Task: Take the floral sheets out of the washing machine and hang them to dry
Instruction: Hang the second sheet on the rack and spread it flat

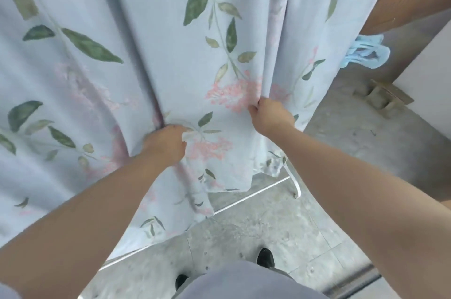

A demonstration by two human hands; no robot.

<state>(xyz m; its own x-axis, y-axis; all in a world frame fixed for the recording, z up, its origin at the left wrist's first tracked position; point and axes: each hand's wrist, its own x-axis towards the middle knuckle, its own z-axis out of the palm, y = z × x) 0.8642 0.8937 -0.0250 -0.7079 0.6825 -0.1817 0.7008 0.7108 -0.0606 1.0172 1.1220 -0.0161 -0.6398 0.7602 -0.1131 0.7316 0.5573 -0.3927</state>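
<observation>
Head view shows the floral sheet (170, 54) already hanging, left hand (166, 144) and right hand (271, 115) each pinching a fold, so next they likely pull it flat.

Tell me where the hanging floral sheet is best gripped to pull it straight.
Grip the floral sheet low down, near its free bottom hem, coming from the front as the left hand and right hand do. It hangs in vertical folds, so pinching apart there lets them spread.
</observation>
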